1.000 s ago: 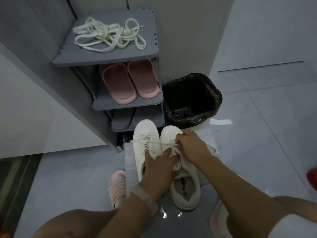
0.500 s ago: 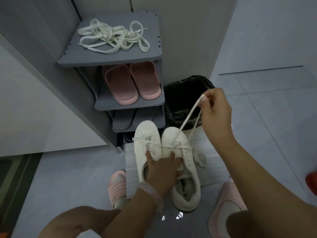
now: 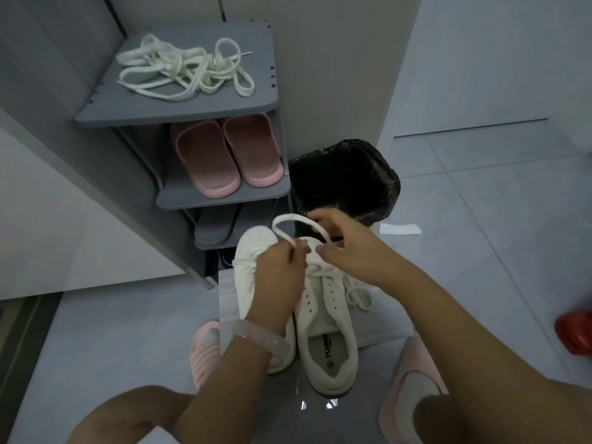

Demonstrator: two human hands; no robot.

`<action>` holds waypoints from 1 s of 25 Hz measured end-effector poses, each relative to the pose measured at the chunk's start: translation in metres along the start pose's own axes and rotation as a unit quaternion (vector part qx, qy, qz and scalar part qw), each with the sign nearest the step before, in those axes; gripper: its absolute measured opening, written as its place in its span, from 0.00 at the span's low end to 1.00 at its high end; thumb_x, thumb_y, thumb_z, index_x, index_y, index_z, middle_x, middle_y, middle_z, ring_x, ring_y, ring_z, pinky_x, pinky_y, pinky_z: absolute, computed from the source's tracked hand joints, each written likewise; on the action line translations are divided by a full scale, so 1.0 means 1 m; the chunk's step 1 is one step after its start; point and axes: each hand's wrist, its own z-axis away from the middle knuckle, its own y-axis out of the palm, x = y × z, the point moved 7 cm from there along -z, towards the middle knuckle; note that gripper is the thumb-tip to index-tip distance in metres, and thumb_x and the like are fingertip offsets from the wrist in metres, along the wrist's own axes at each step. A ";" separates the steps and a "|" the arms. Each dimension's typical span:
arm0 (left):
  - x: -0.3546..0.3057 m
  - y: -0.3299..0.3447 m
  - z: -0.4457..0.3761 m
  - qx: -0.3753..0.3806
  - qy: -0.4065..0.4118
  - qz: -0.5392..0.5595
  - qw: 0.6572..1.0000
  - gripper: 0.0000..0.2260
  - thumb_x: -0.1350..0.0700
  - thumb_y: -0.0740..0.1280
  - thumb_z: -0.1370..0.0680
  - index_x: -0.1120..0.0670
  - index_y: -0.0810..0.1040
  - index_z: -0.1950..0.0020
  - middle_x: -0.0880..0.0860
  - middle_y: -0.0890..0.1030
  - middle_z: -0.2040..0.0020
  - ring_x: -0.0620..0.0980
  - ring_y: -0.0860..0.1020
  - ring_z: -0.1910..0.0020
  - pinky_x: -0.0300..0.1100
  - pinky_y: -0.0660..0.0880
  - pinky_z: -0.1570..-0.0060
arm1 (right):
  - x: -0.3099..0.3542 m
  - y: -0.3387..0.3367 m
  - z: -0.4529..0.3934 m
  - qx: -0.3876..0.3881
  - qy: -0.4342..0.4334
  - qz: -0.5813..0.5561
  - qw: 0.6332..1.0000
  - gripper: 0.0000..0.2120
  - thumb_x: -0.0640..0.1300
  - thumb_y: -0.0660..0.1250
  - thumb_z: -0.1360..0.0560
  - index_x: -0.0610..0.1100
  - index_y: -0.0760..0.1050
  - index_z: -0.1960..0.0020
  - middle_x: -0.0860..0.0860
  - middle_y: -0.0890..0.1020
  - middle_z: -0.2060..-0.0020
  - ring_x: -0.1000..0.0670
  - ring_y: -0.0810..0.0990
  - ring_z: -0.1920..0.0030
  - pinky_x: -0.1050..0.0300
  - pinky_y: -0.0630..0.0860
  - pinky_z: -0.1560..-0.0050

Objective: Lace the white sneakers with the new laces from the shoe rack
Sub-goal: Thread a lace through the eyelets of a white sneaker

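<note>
- My left hand [image 3: 278, 277] and right hand [image 3: 347, 248] each pinch the lace [image 3: 290, 223] looped above the white sneakers [image 3: 323, 318].
- The sneakers stand side by side on a pale mat [image 3: 381, 318] over grey floor tiles [image 3: 480, 251].
- New laces [image 3: 184, 70] lie tangled on the shoe rack [image 3: 179, 112] top shelf; pink slippers [image 3: 227, 155] sit below.
- A black-lined bin [image 3: 346, 181] stands beside the rack.

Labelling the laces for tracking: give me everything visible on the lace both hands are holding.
The held lace is flat, off-white and looks woven. It arcs in a loop above the toes of the white sneakers, in front of the black-lined bin. The left hand pinches one side, the right hand the other. Below, it runs into the right-side sneaker's upper eyelets, with a loose stretch lying on the mat.
</note>
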 end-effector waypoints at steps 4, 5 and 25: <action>-0.003 -0.018 -0.005 -0.038 0.006 0.115 0.993 0.15 0.59 0.58 0.20 0.59 0.75 0.64 0.52 0.75 0.69 0.47 0.72 0.68 0.38 0.70 0.63 | -0.053 0.025 0.000 0.058 0.074 0.267 0.959 0.16 0.39 0.61 0.23 0.43 0.73 0.36 0.44 0.72 0.46 0.45 0.73 0.40 0.61 0.67 0.47; -0.002 -0.017 -0.003 -0.032 0.003 0.142 0.989 0.15 0.59 0.57 0.19 0.58 0.74 0.65 0.52 0.75 0.69 0.49 0.72 0.67 0.44 0.71 0.61 | -0.060 0.026 0.000 0.033 0.093 0.270 0.958 0.14 0.38 0.59 0.22 0.43 0.75 0.39 0.43 0.73 0.46 0.44 0.74 0.42 0.62 0.67 0.50; 0.035 0.051 0.034 0.223 0.078 -0.213 0.948 0.11 0.54 0.55 0.19 0.58 0.75 0.47 0.56 0.80 0.49 0.54 0.76 0.48 0.42 0.68 0.53 | -0.046 -0.024 -0.001 -0.163 0.099 0.113 0.975 0.11 0.36 0.60 0.23 0.43 0.77 0.44 0.44 0.81 0.51 0.51 0.74 0.57 0.60 0.71 0.54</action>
